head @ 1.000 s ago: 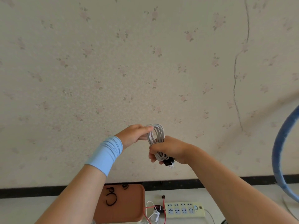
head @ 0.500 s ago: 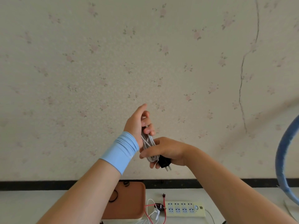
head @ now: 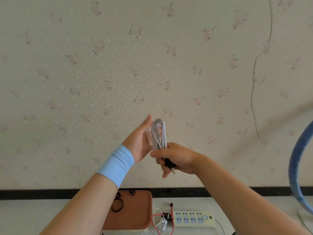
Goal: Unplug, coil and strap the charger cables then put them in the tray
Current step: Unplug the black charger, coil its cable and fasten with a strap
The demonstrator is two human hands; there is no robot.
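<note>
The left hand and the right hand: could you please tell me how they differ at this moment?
The left hand is flat, fingers straight, holding nothing; the right hand curls its fingers round the lower end of the coiled white charger cable and its black plug. The left hand stands upright beside the coil; the right hand lies across it. Only the left wrist wears a light blue wristband. Both are raised before the floral wall.

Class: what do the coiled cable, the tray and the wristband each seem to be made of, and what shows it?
The coiled cable: white, matt plastic or rubber sheath, probably; it bends in soft loops. The tray: brown, smooth, rounded corners, likely plastic, perhaps wood. The wristband: light blue stretch fabric, finely creased.
</note>
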